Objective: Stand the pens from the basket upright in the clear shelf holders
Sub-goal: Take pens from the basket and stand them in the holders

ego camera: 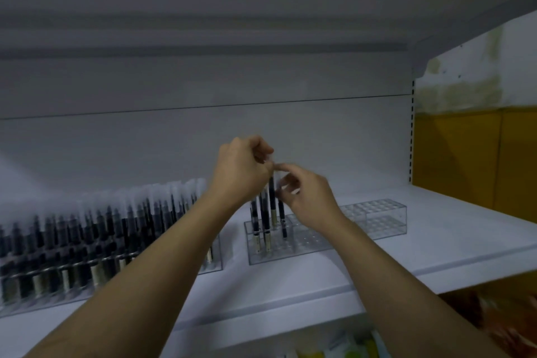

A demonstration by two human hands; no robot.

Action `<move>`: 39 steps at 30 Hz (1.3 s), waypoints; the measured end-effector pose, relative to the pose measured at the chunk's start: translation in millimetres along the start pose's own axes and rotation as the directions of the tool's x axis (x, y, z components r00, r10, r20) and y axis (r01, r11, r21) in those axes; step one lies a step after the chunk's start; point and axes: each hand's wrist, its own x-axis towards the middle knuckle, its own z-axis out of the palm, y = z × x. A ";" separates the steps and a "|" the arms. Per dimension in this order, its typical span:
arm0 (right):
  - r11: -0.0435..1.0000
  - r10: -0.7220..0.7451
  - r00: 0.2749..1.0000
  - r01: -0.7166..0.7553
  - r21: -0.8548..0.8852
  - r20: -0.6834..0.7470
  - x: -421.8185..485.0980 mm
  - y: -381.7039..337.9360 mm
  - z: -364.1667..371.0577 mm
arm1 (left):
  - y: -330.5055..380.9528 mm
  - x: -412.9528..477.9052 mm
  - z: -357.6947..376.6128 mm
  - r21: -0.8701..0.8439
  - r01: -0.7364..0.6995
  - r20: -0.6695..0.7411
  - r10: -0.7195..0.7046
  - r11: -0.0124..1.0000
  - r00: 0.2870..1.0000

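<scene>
Fingers (286,167) of the right hand (308,200) are curled in, pinching the top of a shorter pen (281,211). The left hand (241,171) is fisted round the top of a taller pen (272,197) just left of it. Both stand upright, long axis vertical, cap end up, lower ends down in the left end of the middle clear holder (290,253). The caps are mostly buried in the hands and it's all a bit blurry, so the exact grip is hard to call. Dark barrels, pale band low down. A few other pens (263,227) stand alongside. On the white shelf (436,241), the packed holders (87,256) sit left and another clear holder (374,215) right.
</scene>
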 end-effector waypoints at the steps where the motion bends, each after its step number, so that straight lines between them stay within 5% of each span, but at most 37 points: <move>1: 0.999 0.012 0.999 -0.010 -0.036 0.044 -4.6 2.5 0.6 | -2.0 -1.1 3.2 0.019 0.013 0.018 -0.013 1.000 1.000; 9: 0.995 0.054 0.979 -0.036 -0.096 0.195 -18.0 -1.4 -13.4 | 1.5 1.6 5.5 -0.059 0.042 -0.026 -0.043 0.997 0.999; 39: 0.981 0.070 0.984 -0.038 -0.193 0.161 -17.5 0.7 -9.1 | 1.9 -10.3 1.9 -0.032 -0.066 -0.098 0.063 0.997 0.993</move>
